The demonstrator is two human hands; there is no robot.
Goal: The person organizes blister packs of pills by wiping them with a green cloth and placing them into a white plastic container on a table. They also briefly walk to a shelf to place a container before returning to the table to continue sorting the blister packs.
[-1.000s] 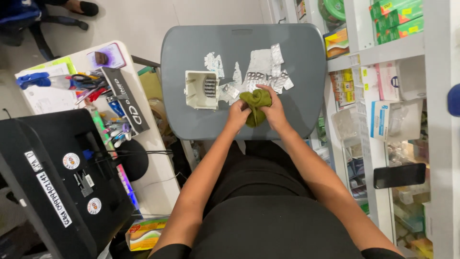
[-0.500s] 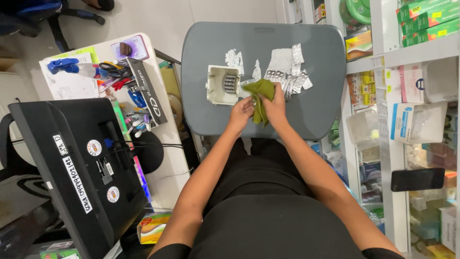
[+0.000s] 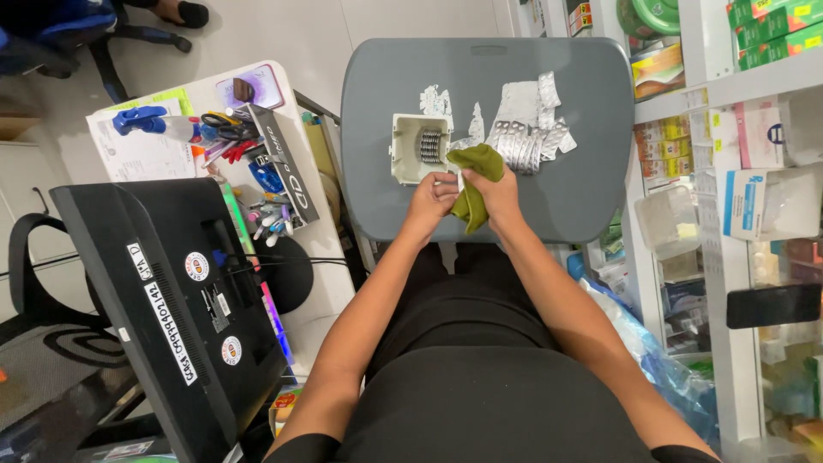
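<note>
Both hands together at the near edge of a grey bench [image 3: 566, 197]: right hand [image 3: 501, 193] clamped on an olive-green cloth [image 3: 474, 176], left hand [image 3: 431, 195] pinching something small and pale beside that cloth, too small to tell what. Just beyond the fingers, a cream square box [image 3: 407, 147] with a dark ribbed roll inside, touching the cloth's left edge. Right of it, a heap of silver blister strips [image 3: 527, 137], some overlapping, a few torn foil pieces farther back. Left of the bench, a black monitor back [image 3: 163, 300] bearing round red-and-white stickers and a long white label; past it, a white desk [image 3: 296, 296] with pens, scissors, a blue tool. Right side, white shelves [image 3: 711, 86] stacked with green boxes up top, white-and-blue cartons lower down.
</note>
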